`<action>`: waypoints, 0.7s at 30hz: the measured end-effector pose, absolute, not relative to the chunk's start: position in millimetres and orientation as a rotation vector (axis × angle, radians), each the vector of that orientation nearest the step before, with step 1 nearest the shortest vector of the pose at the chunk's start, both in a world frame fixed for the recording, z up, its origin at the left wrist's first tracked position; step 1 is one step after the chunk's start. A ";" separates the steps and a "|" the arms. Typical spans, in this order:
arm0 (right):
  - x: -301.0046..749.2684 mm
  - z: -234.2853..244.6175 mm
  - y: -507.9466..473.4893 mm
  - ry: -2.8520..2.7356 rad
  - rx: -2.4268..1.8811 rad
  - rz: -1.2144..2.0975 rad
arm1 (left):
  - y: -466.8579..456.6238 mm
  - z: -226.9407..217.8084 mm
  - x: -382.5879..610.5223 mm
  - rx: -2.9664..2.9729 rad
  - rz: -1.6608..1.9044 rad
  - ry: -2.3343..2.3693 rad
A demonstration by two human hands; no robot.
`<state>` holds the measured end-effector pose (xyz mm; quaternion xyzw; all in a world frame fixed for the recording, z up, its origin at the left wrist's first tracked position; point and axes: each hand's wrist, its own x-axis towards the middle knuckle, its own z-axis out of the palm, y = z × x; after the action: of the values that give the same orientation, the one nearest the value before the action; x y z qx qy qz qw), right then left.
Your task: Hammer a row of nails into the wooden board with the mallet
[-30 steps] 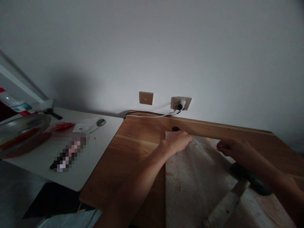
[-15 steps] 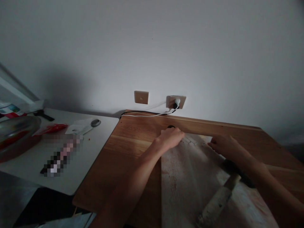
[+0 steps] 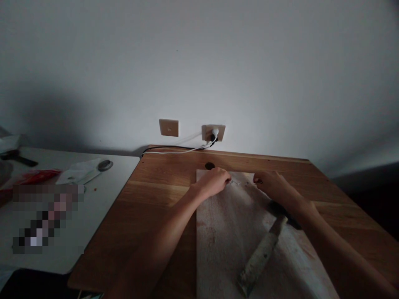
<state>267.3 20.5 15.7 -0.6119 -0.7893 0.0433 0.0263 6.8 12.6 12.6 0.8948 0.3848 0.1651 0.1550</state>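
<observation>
Shifted leftward in view since the earlier frame, the thin piece (image 3: pixel 236 182) lies at the board's (image 3: pixel 221 236) far end. Left fingers (image 3: pixel 227 178) meet it, pinching or merely steadying, I cannot tell; right fingers (image 3: pixel 257 180) curl nearby, any contents hidden. The board probably shields the worktop (image 3: pixel 162 182). On it rests the hammer (image 3: pixel 263 254), likely for easy reach, its dark head partly behind the right forearm (image 3: pixel 327 236); the board's near edge is cut off.
</observation>
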 end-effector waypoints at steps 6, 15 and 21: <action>253.3 37.5 9.4 -2.521 -1.816 0.270 | 12.5 -3.2 19.0 2.559 0.556 1.181; 236.0 39.8 10.9 -2.456 -1.923 0.344 | 7.9 -12.2 28.3 2.532 0.531 1.243; 226.2 43.1 9.8 -2.463 -1.885 0.407 | 4.6 -16.9 32.2 2.520 0.542 1.352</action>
<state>226.2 9.8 43.1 -0.6026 -0.7874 0.1301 0.0067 32.2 4.6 -16.9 0.8599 0.4615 0.1851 0.1152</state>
